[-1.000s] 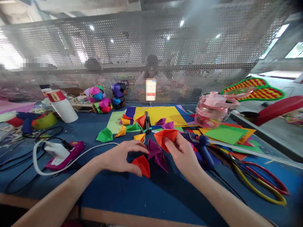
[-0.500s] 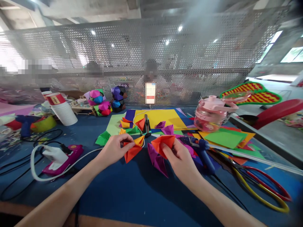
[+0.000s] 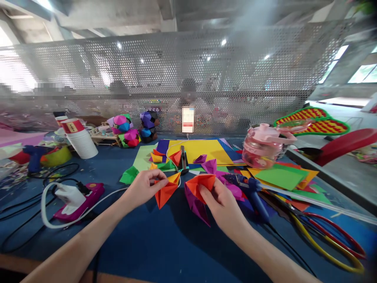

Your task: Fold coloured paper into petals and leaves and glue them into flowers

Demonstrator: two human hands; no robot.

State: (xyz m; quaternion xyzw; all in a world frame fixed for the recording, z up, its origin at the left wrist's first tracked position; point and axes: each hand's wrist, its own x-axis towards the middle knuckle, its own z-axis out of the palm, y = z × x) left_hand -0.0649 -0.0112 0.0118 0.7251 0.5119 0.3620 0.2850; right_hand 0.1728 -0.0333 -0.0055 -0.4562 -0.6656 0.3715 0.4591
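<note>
My left hand pinches a folded orange paper piece and holds it above the blue table. My right hand grips a second folded orange paper piece, a short gap to the right of the first. Just under my right hand lie purple folded pieces. A small yellow folded piece sits right behind the left orange one.
Coloured paper sheets and more folded pieces cover the table's middle. A blue glue gun lies right of my hand, a pink jar behind it. A magenta device with white cable, a white cup and paper balls stand left.
My left hand picked the orange piece up off the table and raised it towards the piece in my right hand. My right hand kept its hold and barely shifted.
</note>
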